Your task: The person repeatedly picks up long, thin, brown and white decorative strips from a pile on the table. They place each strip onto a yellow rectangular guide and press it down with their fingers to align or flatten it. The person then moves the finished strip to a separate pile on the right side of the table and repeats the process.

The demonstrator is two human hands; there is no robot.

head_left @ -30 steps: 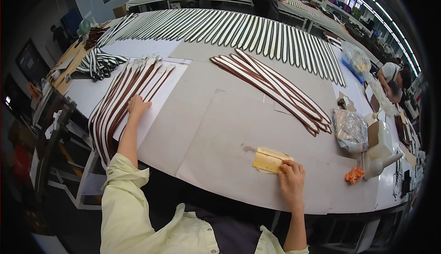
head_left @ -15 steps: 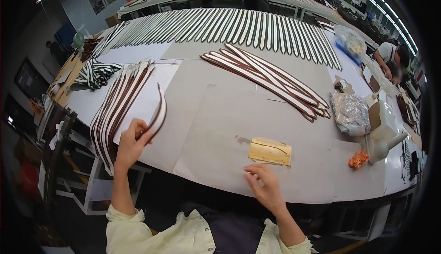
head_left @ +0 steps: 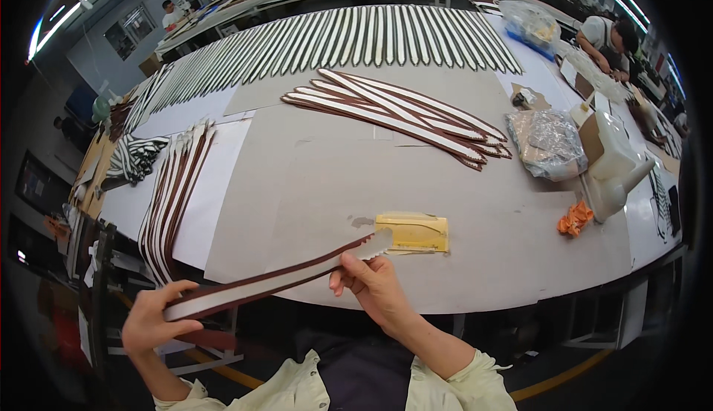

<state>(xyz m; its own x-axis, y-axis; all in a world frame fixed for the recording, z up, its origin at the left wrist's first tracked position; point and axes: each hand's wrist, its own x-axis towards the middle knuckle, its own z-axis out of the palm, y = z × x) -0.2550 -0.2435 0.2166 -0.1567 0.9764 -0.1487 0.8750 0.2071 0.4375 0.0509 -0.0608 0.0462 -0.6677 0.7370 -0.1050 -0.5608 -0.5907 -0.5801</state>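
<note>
A long white strip with brown edges (head_left: pixel 260 286) stretches between my two hands above the table's front edge. My left hand (head_left: pixel 157 316) is closed on its left end, thumb below and fingers above. Near the notched right end, my right hand (head_left: pixel 375 288) pinches it between thumb and fingers. That end reaches over the left side of a flat yellow block (head_left: pixel 420 234) on the table. Left of centre, a bundle of similar brown-and-white strips (head_left: pixel 172 196) hangs over the table edge. Farther off, more brown-edged strips (head_left: pixel 401 118) lie in a loose, crossing pile.
A row of dark-edged white strips (head_left: pixel 342 36) spans the far table. At right stand a clear plastic-wrapped package (head_left: pixel 547 144), a white plastic container (head_left: pixel 610 162) and a crumpled orange cloth (head_left: pixel 575 219). A person (head_left: pixel 605 43) leans over the table at far right.
My left hand has moved down and left with the strip, now stretched rightward. My right hand has moved left and taken hold of its notched end. The view has shifted.
</note>
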